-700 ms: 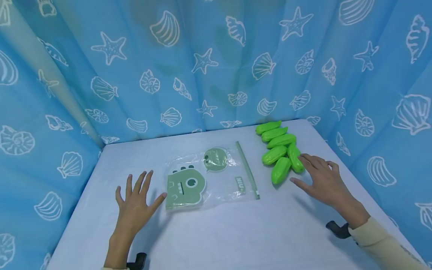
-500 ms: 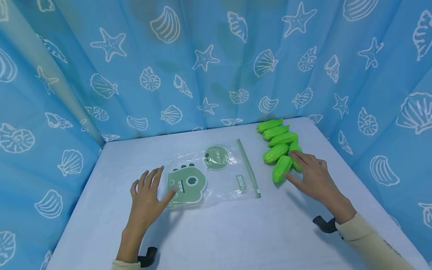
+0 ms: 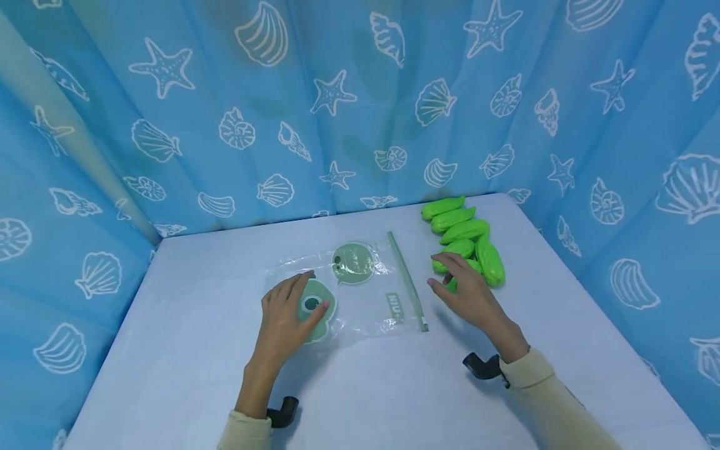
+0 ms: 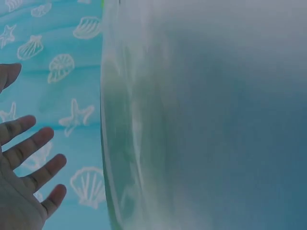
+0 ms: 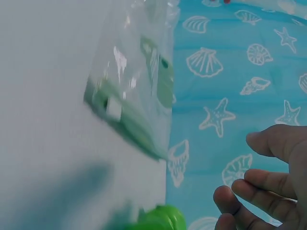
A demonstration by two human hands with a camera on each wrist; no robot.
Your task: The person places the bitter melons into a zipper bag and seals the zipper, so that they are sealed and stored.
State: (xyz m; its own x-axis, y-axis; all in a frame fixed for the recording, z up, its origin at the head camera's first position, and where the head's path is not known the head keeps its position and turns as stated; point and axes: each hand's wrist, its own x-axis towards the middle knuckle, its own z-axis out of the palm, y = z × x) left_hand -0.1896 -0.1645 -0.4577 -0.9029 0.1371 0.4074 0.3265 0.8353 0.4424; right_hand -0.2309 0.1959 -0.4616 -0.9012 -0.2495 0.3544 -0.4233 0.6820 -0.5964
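Note:
A clear zip bag [image 3: 353, 262] with a green cartoon print and a green slider strip [image 3: 406, 281] lies flat on the white table. Over its left end hovers my left hand [image 3: 284, 325], fingers spread and hiding part of the print. My right hand [image 3: 471, 299] is between the slider strip and the bright green, ridged, elongated toy-like pieces [image 3: 490, 261], overlapping the nearest of them in the head view. Nothing is held by either hand. In the right wrist view, the right hand's [image 5: 283, 191] fingers are loosely bent, apart from the bag [image 5: 129, 110].
Several green pieces are grouped at the table's back right. A blue curtain [image 3: 337, 150] with white shell and starfish prints encloses the back and sides of the white table [image 3: 382, 400]. Each wrist wears a black mount [image 3: 482, 366].
My left hand has moved right, from beside the bag to over its left end. The right hand has moved left, from over the green pieces toward the slider strip.

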